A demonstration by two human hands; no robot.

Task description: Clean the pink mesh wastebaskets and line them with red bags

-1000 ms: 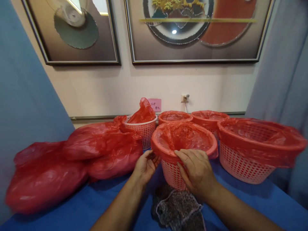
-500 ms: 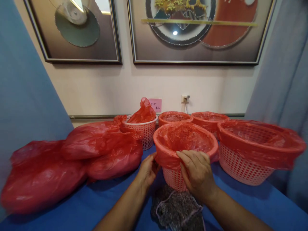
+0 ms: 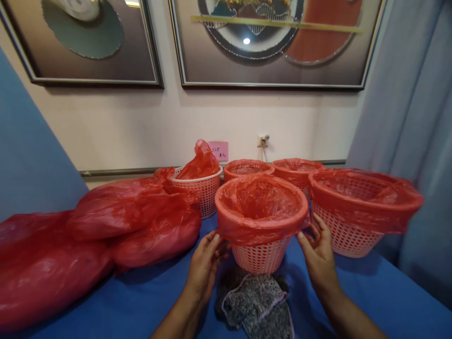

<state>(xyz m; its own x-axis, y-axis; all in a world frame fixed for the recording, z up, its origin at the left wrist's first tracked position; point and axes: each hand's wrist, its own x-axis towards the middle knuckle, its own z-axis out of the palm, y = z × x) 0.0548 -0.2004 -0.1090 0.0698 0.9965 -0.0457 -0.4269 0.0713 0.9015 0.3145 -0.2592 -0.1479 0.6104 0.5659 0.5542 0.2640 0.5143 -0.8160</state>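
A white mesh basket [image 3: 260, 256] stands in front of me, lined with a red plastic bag [image 3: 263, 234] whose edge is folded down over the rim. At its left side is my left hand [image 3: 205, 263], thumb up by the bag's hem, fingers apart and partly hidden. My right hand [image 3: 319, 252] is at the right side, thumb and fingers spread near the folded edge, its fingertips at the plastic. Just in front of the basket lies a grey speckled cloth [image 3: 256, 301] with a pale purple edging, between my forearms.
Large filled red bags [image 3: 106, 235] lie on the left of the blue tablecloth [image 3: 148, 292]. Behind stands a white basket [image 3: 208, 190] with a crumpled red bag. More red-lined baskets stand at the back and a wide one [image 3: 356, 235] at right. A pink note [image 3: 219, 150] is behind.
My right hand has moved from the front of the rim to the basket's right side, its fingers opening out. My left hand stays at the left side. The view has shifted slightly right.
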